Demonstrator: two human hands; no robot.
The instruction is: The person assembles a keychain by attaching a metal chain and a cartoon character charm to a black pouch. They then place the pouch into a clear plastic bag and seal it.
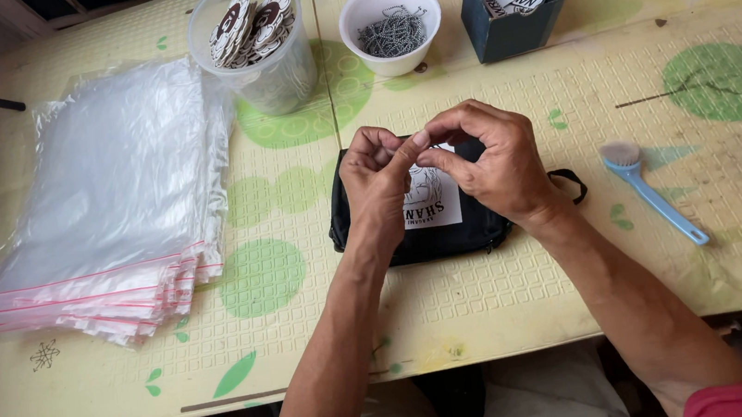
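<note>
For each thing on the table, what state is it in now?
Black pouch: lying flat under both hands.
Plastic bags: stacked flat.
Clear tub: open, holds round tags.
White bowl: open, holds small metal pieces.
Dark blue box: open, holds paper tags.
Blue brush: lying untouched.

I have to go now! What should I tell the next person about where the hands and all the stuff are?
Left hand and right hand: fingertips pinched together over the black pouch; whatever they hold is too small to see.
Pouch lies flat on the table, white label up.
Behind it: tub of round tags, white bowl of small metal chains, dark box of tags.
Left: stack of clear zip bags.
Right: blue brush, untouched.
</note>
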